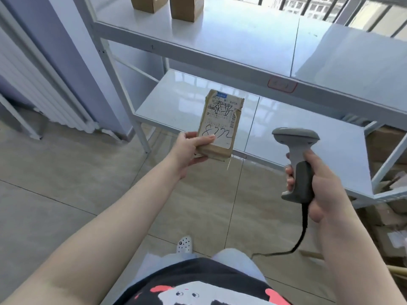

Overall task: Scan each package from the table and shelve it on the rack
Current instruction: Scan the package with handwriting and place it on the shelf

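Observation:
My left hand grips a small brown cardboard package by its lower left corner, label side up, with handwritten marks on the white shipping label. It hovers in front of the white rack's lower shelf. My right hand holds a grey handheld barcode scanner by its handle. The scanner's head points left toward the package, and its black cable trails down to the floor.
The rack's upper shelf carries two brown boxes at the back left. A white radiator lines the left wall. Several cardboard boxes pile up on the floor at the right. Tiled floor lies below.

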A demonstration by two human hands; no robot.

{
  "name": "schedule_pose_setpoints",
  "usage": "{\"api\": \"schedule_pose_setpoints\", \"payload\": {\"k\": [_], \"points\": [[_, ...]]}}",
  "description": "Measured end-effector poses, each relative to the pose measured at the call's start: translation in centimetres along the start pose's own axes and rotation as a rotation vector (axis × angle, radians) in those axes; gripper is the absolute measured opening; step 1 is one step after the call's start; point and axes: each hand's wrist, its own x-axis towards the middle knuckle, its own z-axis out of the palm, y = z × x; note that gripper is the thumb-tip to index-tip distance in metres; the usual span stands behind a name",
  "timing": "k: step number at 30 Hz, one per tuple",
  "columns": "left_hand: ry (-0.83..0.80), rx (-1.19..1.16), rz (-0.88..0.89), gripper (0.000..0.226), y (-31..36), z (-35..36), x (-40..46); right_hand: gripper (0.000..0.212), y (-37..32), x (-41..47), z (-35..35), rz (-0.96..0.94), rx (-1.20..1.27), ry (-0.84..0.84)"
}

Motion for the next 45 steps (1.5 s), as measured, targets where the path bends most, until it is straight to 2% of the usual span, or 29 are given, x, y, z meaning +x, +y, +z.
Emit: {"api": "schedule_pose_setpoints", "payload": {"k": [12,16,20,29,34,39,42,45], "points": [[-0.041,-0.014,0.087,0.046,11.1,4.6,9.2,0.037,-9.0,9.0,6.9,-0.092,0.024,-0.102],[-0.009,-0.024,0.142,0.045,15.2,6.6,12.6,0.036,-12.2,12.6,8.0,-0.132,0.036,-0.115],[0.035,-0.021,0.188,0.053,19.5,8.2,16.4,0.037,-14.7,15.6,8.9,-0.161,0.030,-0.125],[0.165,0.065,0.158,0.054,26.9,10.3,27.0,0.035,-17.9,19.8,11.3,-0.185,0.043,-0.053],[0.198,0.086,0.140,0.079,29.0,10.4,32.2,0.037,-18.9,21.9,13.2,-0.164,0.077,0.007],[0.229,0.173,0.137,0.079,29.6,10.5,35.6,0.038,-19.1,23.5,14.6,-0.155,0.078,0.048],[0.282,0.236,0.130,0.093,29.4,10.4,37.4,0.038,-18.8,24.1,15.6,-0.153,0.076,0.068],[0.272,0.269,0.140,0.097,29.3,10.6,38.2,0.037,-18.6,24.6,16.4,-0.152,0.076,0.074]]}}
